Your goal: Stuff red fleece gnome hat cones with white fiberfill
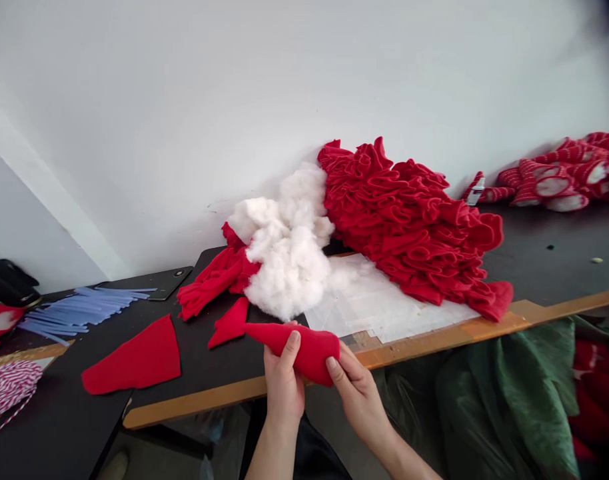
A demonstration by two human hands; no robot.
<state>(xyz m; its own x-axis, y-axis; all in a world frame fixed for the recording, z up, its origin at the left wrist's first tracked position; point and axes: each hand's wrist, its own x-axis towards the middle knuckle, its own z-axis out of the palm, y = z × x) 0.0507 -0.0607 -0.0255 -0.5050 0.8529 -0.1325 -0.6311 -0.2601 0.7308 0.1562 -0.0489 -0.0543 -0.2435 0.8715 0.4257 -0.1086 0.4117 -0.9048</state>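
so, at the black, wood-edged desk (204, 363), we clamp our fingers (290, 348) on the red fabric cone (312, 347), left hand (283, 373) around its middle, right hand (353, 385) at its wide end; light pressure should preserve shape.
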